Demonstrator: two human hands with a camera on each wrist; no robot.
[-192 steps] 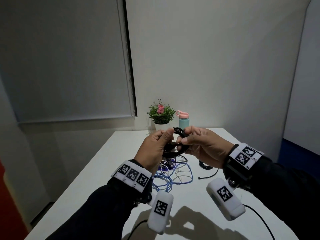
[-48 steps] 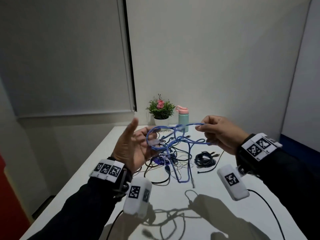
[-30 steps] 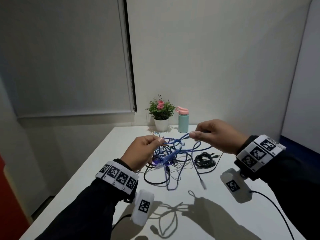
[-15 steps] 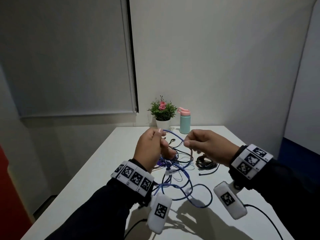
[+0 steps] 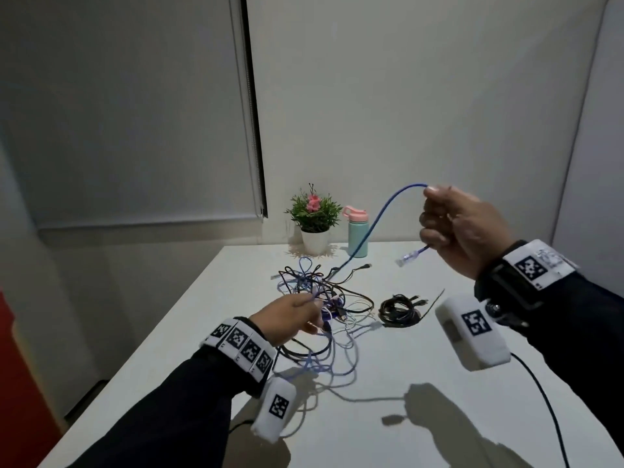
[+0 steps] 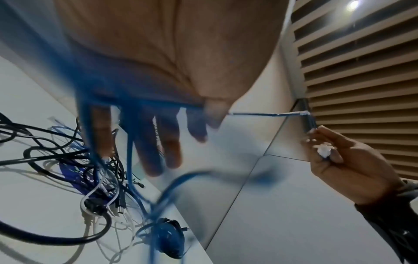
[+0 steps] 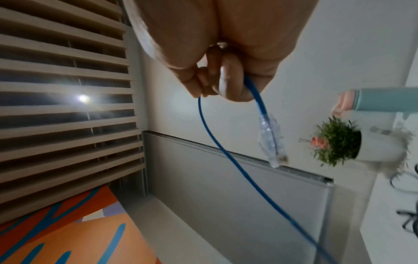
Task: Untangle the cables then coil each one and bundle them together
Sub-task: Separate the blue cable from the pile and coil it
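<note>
A tangle of black, blue and white cables (image 5: 324, 298) lies on the white table (image 5: 405, 383). My right hand (image 5: 452, 224) is raised to the right of it and grips the blue cable (image 5: 378, 217) near its end. The clear plug (image 5: 407, 261) hangs below the fist, and the right wrist view shows it as a clear plug (image 7: 271, 141) under my curled fingers (image 7: 221, 80). The cable arcs down into the tangle. My left hand (image 5: 293, 317) is low at the tangle's near side and pinches a blue strand. A coiled black cable (image 5: 401, 310) lies apart on the right.
A potted plant (image 5: 314, 214) and a teal bottle with a pink lid (image 5: 358, 234) stand at the table's far edge by the wall. The table's left edge runs close to my left forearm. Camera leads trail from both wrists over the near table.
My hands were close together above the tangle. The right hand has since risen up and to the right, drawing the blue cable's plug end out, and the left hand has dropped to the tangle.
</note>
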